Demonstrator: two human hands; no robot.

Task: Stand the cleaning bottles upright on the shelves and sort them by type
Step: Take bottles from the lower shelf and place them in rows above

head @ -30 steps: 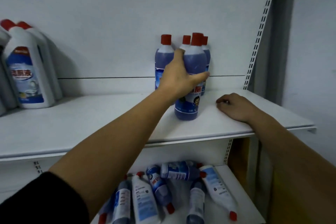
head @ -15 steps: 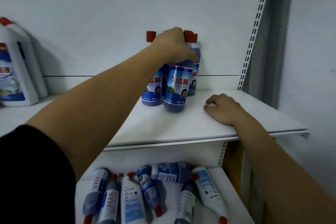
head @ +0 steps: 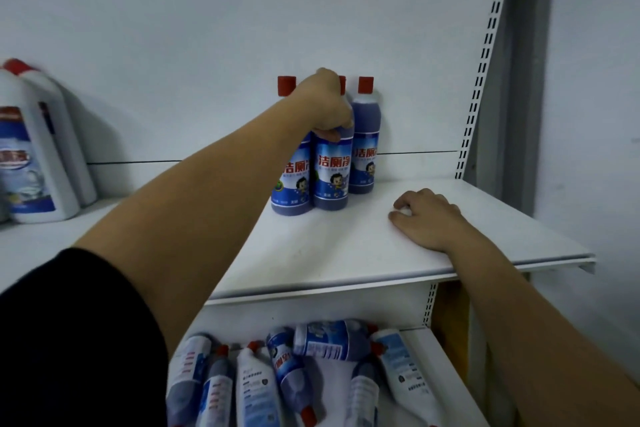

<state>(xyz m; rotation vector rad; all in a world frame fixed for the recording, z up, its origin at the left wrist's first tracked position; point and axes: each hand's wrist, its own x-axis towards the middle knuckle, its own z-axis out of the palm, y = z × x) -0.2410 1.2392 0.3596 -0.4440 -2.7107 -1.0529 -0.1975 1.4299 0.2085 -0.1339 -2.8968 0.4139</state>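
The purple-blue bottle [head: 331, 177], a slim plastic cylinder with a blue label bearing red characters and a cartoon figure, stands upright on the white upper shelf [head: 346, 253], toward the back panel [head: 207, 45]. It is the middle and foremost of three alike. The left neighbour bottle [head: 289, 184] touches it, and the right neighbour bottle [head: 363, 149] stands just beside it, against the back panel.

Its red cap is mostly covered by the hand, with only a sliver showing. The left neighbour's shoulder is hidden behind the wrist. At far left, two large white bottles [head: 34, 166] with red caps are blurred and cut by the frame edge. On the lower shelf [head: 436, 354], a heap of lying bottles [head: 311, 367], white and purple-blue, is blurred and partly hidden by the forearm.

The left hand [head: 325, 107] grips the middle bottle's shoulder from above, fingers wrapped round it. The right hand [head: 427, 218] rests on the upper shelf near its front edge, fingers loosely bent, holding nothing.
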